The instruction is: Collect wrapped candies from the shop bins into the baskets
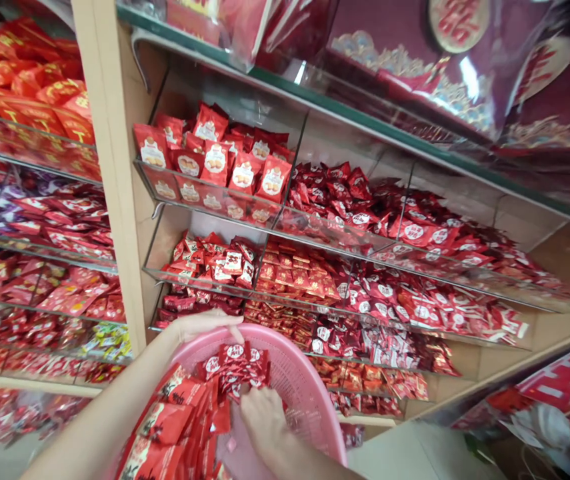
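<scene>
A pink plastic basket (333,413) with a perforated wall is in front of me at the lower middle. My left hand (209,328) grips its far left rim, with the thumb side over the edge. Inside the basket, my right hand (263,415) is closed, knuckles up, against a cluster of small dark red candy packets (229,363) with white oval labels. Its fingertips are hidden, so what they hold cannot be made out. Larger flat red packets (167,423) with dark lettering fill the basket's left side, close to my left forearm.
Beyond the basket stand tiered shelves with clear fronts, stocked with red snack packets (215,160) and wrapped candies (359,217). A glass shelf (305,90) overhead carries maroon gift boxes (389,60). Left of a wooden post (115,187) are more candy bins. Bags (549,427) lie at lower right.
</scene>
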Available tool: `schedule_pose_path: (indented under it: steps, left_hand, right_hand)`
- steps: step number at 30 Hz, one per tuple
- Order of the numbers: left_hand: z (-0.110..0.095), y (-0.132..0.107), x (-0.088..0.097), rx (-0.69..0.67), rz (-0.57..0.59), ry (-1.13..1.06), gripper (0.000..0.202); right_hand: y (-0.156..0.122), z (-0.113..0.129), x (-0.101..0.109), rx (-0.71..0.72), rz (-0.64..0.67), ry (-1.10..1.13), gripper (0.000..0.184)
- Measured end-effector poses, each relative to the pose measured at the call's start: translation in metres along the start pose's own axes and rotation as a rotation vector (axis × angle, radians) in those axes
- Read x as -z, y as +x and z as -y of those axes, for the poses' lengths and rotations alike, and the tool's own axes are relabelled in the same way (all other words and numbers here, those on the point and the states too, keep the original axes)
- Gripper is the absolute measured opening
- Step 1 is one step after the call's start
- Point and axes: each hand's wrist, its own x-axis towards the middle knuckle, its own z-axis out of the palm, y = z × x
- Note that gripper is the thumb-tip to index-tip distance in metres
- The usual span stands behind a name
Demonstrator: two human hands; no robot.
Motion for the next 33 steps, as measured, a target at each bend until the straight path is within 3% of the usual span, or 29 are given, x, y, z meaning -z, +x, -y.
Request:
schedule_pose_path:
  steps: [6, 9, 11, 17, 20, 23, 27, 33]
  left_hand:
    - [0.003, 0.004, -0.002, 0.020, -0.027, -0.046, 0.049]
    - [0.010, 0.010, -0.003, 0.009, -0.024, -0.096, 0.051]
    - [0.015, 0.015, -0.004, 0.033, -0.018, -0.116, 0.052]
    - [0.013, 0.022, -0.007, 0.064, 0.033, -0.170, 0.050]
    - [0.011, 0.023, -0.010, 0.049, 0.026, -0.149, 0.050]
    - [0.010, 0.024, -0.013, 0.041, 0.022, -0.169, 0.049]
    - [0.009, 0.023, -0.017, 0.028, 0.020, -0.146, 0.048]
    - [0.007, 0.018, -0.017, 0.035, -0.001, -0.116, 0.048]
  right_hand:
    - [0.004, 0.010, -0.003, -0.094, 0.058, 0.005, 0.019]
    - [-0.001, 0.001, 0.026, -0.106, -0.003, 0.078, 0.012]
    - [-0.009, -0.017, 0.071, -0.064, -0.108, 0.129, 0.019]
    - [-0.021, -0.107, 0.259, -0.132, -0.628, 0.157, 0.034]
    - [-0.003, -0.139, 0.317, -0.247, -0.880, 0.092, 0.023]
    - [0.025, -0.150, 0.339, -0.375, -0.972, 0.019, 0.026]
    - [0.054, -0.146, 0.344, -0.485, -0.911, 0.024, 0.039]
    - [0.070, -0.154, 0.346, -0.550, -0.838, 0.190, 0.036]
